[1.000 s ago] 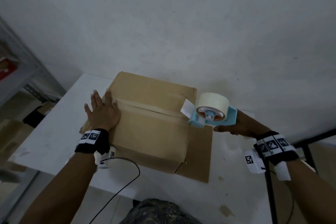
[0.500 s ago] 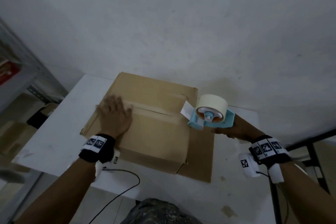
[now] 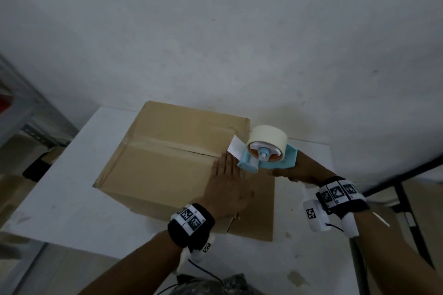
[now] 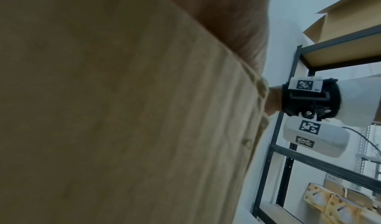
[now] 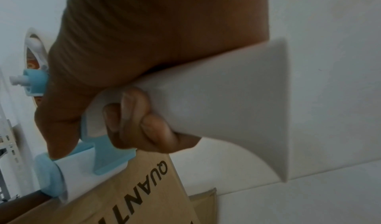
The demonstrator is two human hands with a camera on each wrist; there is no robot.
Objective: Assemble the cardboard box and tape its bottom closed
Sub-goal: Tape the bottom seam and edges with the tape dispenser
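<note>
Cardboard box (image 3: 167, 163) under flat left hand (image 3: 227, 189)

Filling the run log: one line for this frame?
left hand flat on box | right hand grips tape dispenser at box's right edge | seam taped

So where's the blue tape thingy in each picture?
Head view: the tape dispenser sits right of middle, at the cardboard box's right edge, held by the right hand.
Left wrist view: not in it; only box cardboard and the right wrist's band show.
Right wrist view: it fills the left and middle, its pale handle gripped in curled fingers.
Shared landmark: the cardboard box, in all three views.
</note>
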